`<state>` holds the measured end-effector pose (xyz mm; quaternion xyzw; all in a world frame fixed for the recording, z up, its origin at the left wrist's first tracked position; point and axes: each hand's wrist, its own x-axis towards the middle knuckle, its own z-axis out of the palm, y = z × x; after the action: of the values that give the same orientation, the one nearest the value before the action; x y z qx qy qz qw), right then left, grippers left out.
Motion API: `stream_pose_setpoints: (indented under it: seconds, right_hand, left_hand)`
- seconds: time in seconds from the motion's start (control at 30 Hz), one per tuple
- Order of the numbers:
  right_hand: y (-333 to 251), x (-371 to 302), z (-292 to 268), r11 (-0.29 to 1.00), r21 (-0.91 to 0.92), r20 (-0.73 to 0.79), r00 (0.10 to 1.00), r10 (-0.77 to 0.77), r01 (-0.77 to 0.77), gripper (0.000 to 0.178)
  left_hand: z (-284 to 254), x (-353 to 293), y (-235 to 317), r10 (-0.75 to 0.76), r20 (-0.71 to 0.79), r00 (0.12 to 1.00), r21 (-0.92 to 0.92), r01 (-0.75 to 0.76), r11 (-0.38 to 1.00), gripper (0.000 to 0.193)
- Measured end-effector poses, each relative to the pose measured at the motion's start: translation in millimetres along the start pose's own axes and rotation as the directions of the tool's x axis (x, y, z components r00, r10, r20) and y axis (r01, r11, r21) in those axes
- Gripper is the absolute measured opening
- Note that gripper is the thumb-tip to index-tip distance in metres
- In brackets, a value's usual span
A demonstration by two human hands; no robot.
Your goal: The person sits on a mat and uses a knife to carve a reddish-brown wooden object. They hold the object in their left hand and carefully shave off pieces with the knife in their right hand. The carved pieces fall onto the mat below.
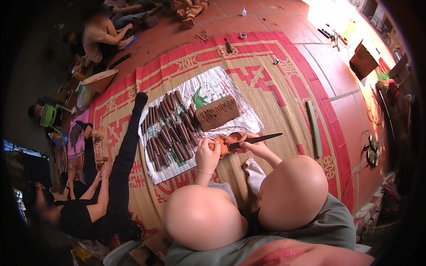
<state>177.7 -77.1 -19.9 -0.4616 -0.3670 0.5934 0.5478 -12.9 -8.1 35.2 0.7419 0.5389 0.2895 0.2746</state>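
In front of my raised knees, my left hand is closed round the near-left side of a small orange-brown carved wooden piece. My right hand grips a long, dark, blade-like tool. One end of the tool lies against the carved piece, while the other sticks out to the right past my hand. Just beyond, a brown block with a deeply textured surface rests on a white plastic sheet. To its left, several dark brown stick-like tools lie in rows on the same sheet.
A red-and-tan woven mat spreads beneath everything. On its right side lies a green bar. A dark-handled tool sits near the far edge. A person in black works at my left, one leg stretched alongside the sheet. Others sit far left.
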Motion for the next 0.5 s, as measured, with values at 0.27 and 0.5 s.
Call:
stream_pose_setpoints:
  seconds: [0.27, 0.5]
  right_hand:
    - [-11, 4, 7, 0.999, -0.033, 0.052, 0.998, -0.03, 0.032, 0.008]
    - [-15, 1, 5, 0.998, -0.056, 0.033, 0.999, -0.03, 0.032, 0.008]
  left_hand:
    - [2, 1, 2, 0.025, 0.021, 0.999, 0.016, -0.025, 1.0, 0.021]
    - [-5, 3, -7, -0.042, 0.014, 0.999, 0.006, 0.042, 0.999, 0.02]
